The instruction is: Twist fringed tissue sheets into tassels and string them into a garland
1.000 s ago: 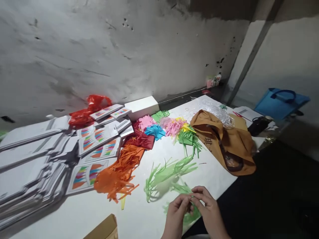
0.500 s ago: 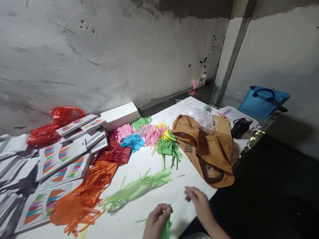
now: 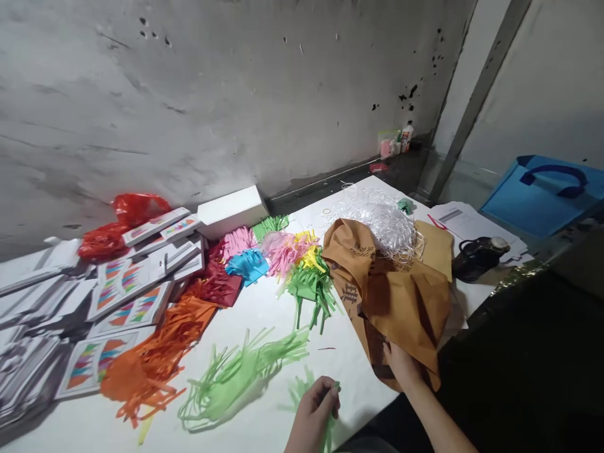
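Observation:
My left hand (image 3: pixel 317 408) is closed at the front of the white-covered table, pinching a green paper tassel (image 3: pixel 302 389) whose fringe hangs on both sides of the fingers. My right hand (image 3: pixel 401 365) reaches into the opening of a brown fabric bag (image 3: pixel 408 308); its fingertips are hidden inside. A light green fringed paper strip (image 3: pixel 245 377) lies spread on the table, left of my left hand. Darker green fringe (image 3: pixel 309 286) sits beyond it, beside the bag.
Orange fringe (image 3: pixel 155 358), blue fringe (image 3: pixel 246 267) and pink fringe (image 3: pixel 283 251) form a row. Printed packs (image 3: pixel 123 280) and a white box (image 3: pixel 231 211) stand behind. White string (image 3: pixel 391 220), a dark bottle (image 3: pixel 479 258) and a blue bag (image 3: pixel 542 195) are at right.
My right hand has moved right from above the table into the brown bag. My left hand keeps its pinch on the green tassel. The view has shifted slightly.

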